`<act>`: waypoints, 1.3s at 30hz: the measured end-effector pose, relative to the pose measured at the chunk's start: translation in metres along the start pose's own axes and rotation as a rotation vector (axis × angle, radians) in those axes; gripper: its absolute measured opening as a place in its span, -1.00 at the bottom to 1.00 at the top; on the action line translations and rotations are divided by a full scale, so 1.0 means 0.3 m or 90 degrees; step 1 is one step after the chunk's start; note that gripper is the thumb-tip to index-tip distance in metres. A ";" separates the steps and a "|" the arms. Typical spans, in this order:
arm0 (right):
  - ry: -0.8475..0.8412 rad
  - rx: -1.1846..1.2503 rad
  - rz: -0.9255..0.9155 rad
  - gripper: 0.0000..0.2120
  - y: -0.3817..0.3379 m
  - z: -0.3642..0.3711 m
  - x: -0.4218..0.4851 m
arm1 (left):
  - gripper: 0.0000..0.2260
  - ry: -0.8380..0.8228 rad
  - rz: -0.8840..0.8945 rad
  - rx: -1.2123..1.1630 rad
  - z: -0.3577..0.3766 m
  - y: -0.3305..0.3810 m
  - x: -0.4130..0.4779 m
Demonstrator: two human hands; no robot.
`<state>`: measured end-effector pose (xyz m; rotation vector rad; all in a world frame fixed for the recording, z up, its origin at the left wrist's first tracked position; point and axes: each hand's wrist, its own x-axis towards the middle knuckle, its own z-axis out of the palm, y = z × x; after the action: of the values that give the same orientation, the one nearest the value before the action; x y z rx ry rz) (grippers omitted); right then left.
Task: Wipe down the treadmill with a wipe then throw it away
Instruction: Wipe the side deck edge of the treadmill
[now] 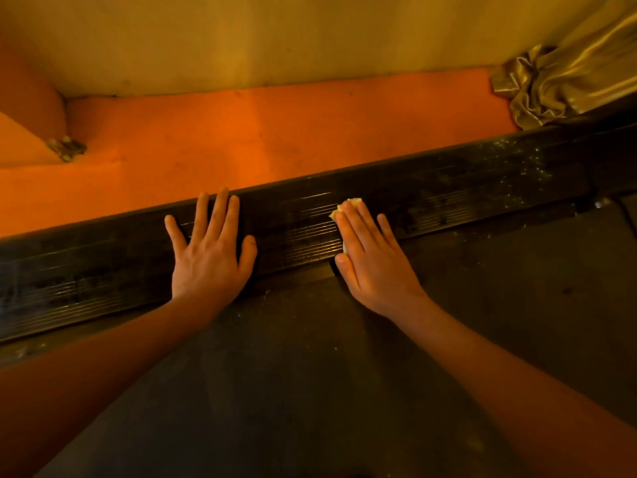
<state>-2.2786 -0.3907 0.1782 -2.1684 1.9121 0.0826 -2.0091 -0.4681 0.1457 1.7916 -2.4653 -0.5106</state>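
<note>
The treadmill's black ribbed side rail (431, 198) runs across the view from lower left to upper right, with the dark belt (310, 357) below it. My right hand (372, 257) lies flat on the rail with straight fingers, pressing a small white wipe (351, 202) that shows only at the fingertips and by the thumb. My left hand (210, 250) rests flat on the rail a little to the left, fingers spread, holding nothing. The rail looks dusty and speckled toward its right end.
Orange carpet (258, 132) lies beyond the rail, up to a pale wall (275, 39). A bunched gold curtain (558, 81) hangs at the upper right, touching the floor by the rail's far end. A small metal fitting (66, 148) sits on the floor at the left.
</note>
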 end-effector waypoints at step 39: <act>-0.054 -0.032 0.077 -0.36 0.102 -0.095 0.172 | -0.36 0.004 0.021 -0.008 0.005 -0.008 0.002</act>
<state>-2.3049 -0.4505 0.1907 -2.0447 2.0120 0.2430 -2.0075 -0.4689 0.1435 1.7422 -2.4777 -0.5171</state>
